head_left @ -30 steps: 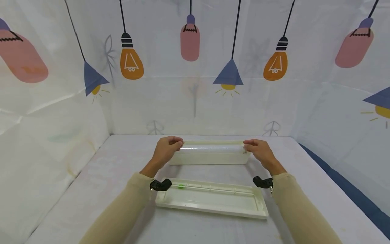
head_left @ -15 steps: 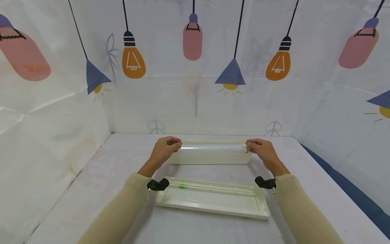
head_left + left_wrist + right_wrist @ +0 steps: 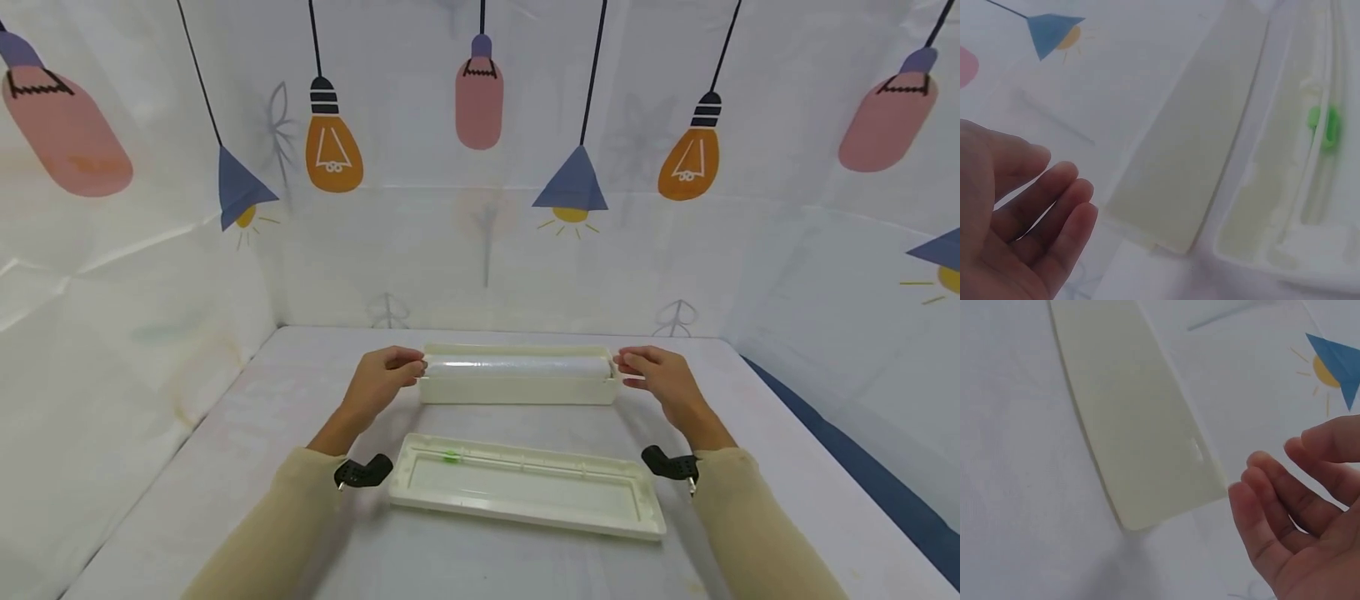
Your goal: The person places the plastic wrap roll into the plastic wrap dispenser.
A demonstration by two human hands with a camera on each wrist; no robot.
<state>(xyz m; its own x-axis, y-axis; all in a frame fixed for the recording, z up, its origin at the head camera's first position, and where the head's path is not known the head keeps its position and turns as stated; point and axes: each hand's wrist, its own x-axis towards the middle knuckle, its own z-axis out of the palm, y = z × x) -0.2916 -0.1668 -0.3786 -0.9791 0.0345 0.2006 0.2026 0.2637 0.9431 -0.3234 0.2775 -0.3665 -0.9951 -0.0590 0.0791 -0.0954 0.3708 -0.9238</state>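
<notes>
A white roll is lying inside an open cream box, its long axis running left to right across the person's front and keeping in line with the box's long walls. One end of the roll is pointing to the left end of the box, the other to the right end, and the box's open top is facing up. The left hand is hovering at the left end of the box, its fingers bending gently with a gap between them and the thumb, and it is holding nothing. The right hand is hanging at the right end of the box, its fingers curving loosely and also gripping nothing; whether either hand is just brushing the box is hard to tell. A cream lid is resting on the worktop on the person's side of the box, well apart from it, and its long axis is slanting slightly, the right end sitting farther from the box. A green slider is sitting along the lid's box-facing side, toward its left end
</notes>
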